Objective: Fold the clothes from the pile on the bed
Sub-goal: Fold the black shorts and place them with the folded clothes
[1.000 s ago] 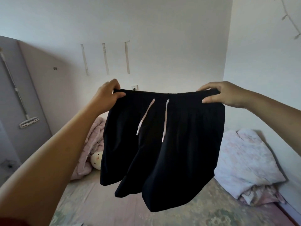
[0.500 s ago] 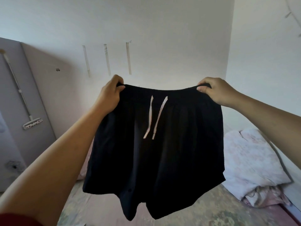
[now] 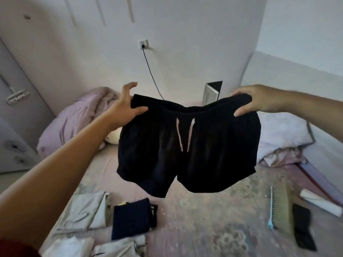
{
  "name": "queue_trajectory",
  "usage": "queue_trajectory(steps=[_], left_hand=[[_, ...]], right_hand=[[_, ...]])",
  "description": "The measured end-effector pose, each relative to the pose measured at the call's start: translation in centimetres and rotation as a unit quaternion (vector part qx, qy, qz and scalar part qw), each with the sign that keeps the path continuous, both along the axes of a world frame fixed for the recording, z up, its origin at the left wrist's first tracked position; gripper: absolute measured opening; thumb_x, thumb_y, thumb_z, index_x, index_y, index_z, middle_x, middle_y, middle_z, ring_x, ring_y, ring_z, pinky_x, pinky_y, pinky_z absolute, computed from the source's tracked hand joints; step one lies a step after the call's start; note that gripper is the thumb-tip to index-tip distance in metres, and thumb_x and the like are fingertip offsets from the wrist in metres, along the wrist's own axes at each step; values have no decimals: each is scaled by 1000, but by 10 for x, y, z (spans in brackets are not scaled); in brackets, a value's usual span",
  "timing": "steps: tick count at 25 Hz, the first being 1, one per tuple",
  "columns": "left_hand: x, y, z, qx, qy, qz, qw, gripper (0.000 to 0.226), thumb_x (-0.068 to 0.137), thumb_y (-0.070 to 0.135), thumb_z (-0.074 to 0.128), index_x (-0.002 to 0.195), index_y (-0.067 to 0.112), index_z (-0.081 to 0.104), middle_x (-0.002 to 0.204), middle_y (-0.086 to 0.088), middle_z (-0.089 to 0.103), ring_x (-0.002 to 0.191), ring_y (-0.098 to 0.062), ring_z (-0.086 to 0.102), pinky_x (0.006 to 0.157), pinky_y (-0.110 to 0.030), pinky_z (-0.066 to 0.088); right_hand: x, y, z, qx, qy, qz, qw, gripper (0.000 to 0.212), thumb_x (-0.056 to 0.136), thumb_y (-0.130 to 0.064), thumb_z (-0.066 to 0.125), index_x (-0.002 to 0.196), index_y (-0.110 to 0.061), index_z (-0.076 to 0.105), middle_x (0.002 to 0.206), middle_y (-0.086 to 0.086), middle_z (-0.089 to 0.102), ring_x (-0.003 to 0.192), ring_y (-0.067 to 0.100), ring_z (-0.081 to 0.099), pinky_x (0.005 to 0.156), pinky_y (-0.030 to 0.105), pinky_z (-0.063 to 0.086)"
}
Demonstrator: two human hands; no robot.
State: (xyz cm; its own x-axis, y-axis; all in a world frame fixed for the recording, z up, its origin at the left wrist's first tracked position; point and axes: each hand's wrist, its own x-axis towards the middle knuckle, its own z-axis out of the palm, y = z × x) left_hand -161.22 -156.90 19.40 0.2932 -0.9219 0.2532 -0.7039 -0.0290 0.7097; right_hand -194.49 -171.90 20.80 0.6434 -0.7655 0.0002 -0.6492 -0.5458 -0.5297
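Observation:
Black shorts [image 3: 189, 151] with two pale drawstrings hang in the air above the bed [image 3: 204, 223]. My left hand [image 3: 124, 106] pinches the left end of the waistband between thumb and fingers. My right hand [image 3: 254, 101] grips the right end, thumb in front. The waistband sags a little between them and both legs dangle free. On the bed's near left lie a folded dark garment [image 3: 130, 219] and pale grey clothes [image 3: 87, 210].
A pink quilt [image 3: 78, 117] is bunched at the head of the bed on the left, a pale floral bundle [image 3: 282, 134] on the right. A brush [image 3: 278, 206], a white roll [image 3: 321, 202] and a black item [image 3: 304, 227] lie at right. A black cable [image 3: 150, 71] hangs from the wall socket.
The view has tipped down towards the bed. Both hands have lowered the shorts, and the waistband now sags instead of being stretched taut. Folded clothes on the bed have come into view.

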Motion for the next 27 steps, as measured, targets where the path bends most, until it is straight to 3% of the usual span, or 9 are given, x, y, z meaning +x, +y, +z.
queue_trajectory(steps=[3,5,7,9,12,16,20,23,27], left_hand=[[-2,15,-51,240,2,-74,968,35,72,18,80,101,5,67,91,-1,68,85,-9,64,75,-14,50],[-8,23,-88,341,6,-117,933,17,77,14,76,90,6,68,83,-1,68,79,-14,61,68,-21,49],[-20,31,-125,422,35,-167,890,7,85,9,68,90,13,65,75,7,66,71,-8,58,58,-16,45],[-32,37,-158,497,48,-203,842,11,88,12,64,95,21,63,82,9,68,77,-8,62,60,-18,49],[-39,39,-200,568,81,-235,785,18,90,15,61,101,29,62,94,9,71,89,-13,66,67,-24,54],[-37,28,-275,593,255,-227,729,34,86,12,65,119,14,59,112,-9,69,103,-28,66,83,-45,54],[-22,-12,-376,574,265,-152,760,32,91,16,62,122,19,58,118,-11,66,106,-28,64,90,-51,52],[-18,-63,-457,497,239,-73,831,25,90,13,62,114,16,61,116,-5,66,104,-20,63,88,-33,51],[-9,-137,-584,386,170,26,906,27,90,10,60,118,8,61,114,-4,62,104,-17,56,83,-24,39]], right_hand=[[-16,12,-59,40,87,18,995,26,77,-20,75,98,-8,65,98,13,67,91,23,62,83,40,48],[-25,19,-94,93,128,23,987,20,79,-20,75,93,-10,65,94,13,68,86,25,63,80,41,49],[-33,24,-129,190,157,15,969,14,80,-16,74,91,-13,65,90,10,66,77,20,62,70,36,49],[-41,23,-162,279,199,6,939,13,81,-12,72,91,-14,64,89,9,65,75,16,63,63,32,50],[-49,17,-204,367,255,8,894,20,83,-13,71,100,-17,62,100,8,68,96,24,66,80,42,53],[-51,-8,-273,447,286,-22,847,34,81,-17,72,112,-20,58,113,8,64,110,29,60,93,47,50],[-33,-57,-365,436,283,-34,854,25,81,-22,73,103,-22,61,113,7,64,108,26,61,97,46,48],[-11,-97,-448,373,244,-61,893,23,83,-21,72,103,-21,60,108,4,62,114,29,56,94,37,45],[31,-149,-571,254,198,-149,935,55,89,-20,64,138,-10,41,140,14,46,126,33,45,97,36,38]])
